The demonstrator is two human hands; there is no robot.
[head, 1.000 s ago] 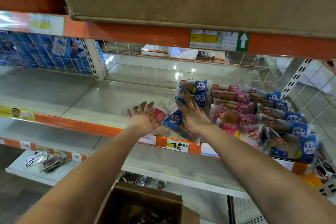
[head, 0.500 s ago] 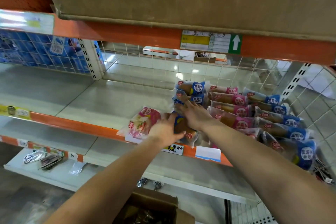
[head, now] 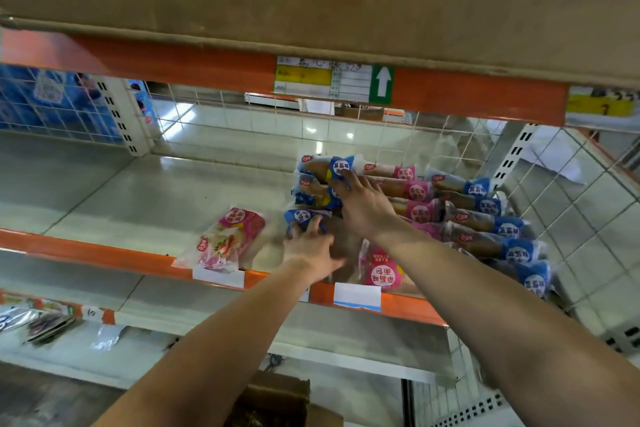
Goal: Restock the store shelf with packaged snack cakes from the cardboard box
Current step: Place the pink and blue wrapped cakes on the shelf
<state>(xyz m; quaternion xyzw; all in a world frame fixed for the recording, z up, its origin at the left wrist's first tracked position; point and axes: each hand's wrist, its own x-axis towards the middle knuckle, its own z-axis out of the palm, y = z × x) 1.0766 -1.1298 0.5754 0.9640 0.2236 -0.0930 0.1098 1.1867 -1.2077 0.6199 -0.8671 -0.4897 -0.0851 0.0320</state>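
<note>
Restocking: our left hand (head: 308,244) grips a blue snack cake (head: 304,217) on the shelf (head: 138,204); our right hand (head: 363,206), fingers straight, steadies the stack (head: 311,191) just beyond. Next, we judge: nudge the pack flush against it.

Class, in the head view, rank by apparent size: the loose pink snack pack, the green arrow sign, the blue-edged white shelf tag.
1. loose pink snack pack, clearly largest.
2. blue-edged white shelf tag and green arrow sign: look alike, tag nearer, so unranked.
</note>
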